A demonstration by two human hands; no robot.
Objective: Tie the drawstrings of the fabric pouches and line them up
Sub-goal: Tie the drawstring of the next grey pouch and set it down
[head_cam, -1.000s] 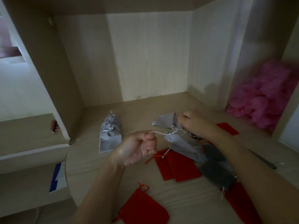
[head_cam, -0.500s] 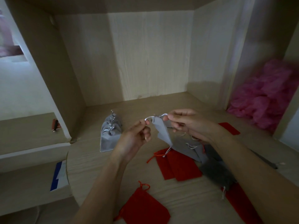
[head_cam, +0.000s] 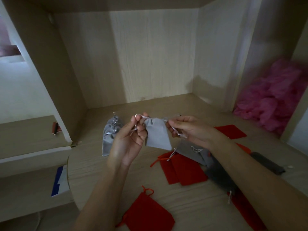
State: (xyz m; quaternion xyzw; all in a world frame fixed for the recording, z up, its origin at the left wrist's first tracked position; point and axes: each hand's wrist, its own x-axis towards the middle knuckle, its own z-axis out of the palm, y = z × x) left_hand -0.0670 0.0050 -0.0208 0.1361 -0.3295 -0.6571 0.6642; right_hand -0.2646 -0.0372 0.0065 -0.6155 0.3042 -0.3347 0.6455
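Up over the middle of the surface [head_cam: 93,164], the light grey pouch [head_cam: 157,135] hangs in the air between the 2 hands. Its mouth is bunched at the top and its body droops down, clear of the wood.

The left hand [head_cam: 131,139] is palm-up with curled fingers, pinching the silvery drawstring [head_cam: 144,116] where it loops out of the pouch's left side. The right hand [head_cam: 188,130] has its fingertips closed on the cord at the other side, and a loose end trails across its fingers.

Just left of the left hand there's a stack of grey pouches [head_cam: 110,135] lying flat, cords up at the far end; the hand covers part of it.

Under the held pouch and the right wrist it's a messy heap:
- 1 more flat grey pouch [head_cam: 191,150]
- a couple of overlapping red pouches [head_cam: 181,169] beside it
- a dark grey pouch [head_cam: 220,179], mostly hidden by the right forearm

Another dark grey pouch [head_cam: 268,164] sits off to the right, and a flat red pouch [head_cam: 231,130] lies behind the right hand. Closest to the camera, a lone red pouch [head_cam: 146,212] rests between the forearms.

Further out, some pink fluffy stuff [head_cam: 275,100] fills the right compartment (too blurry to say what it is). A blue-and-white thing [head_cam: 60,180] lies down on the left.
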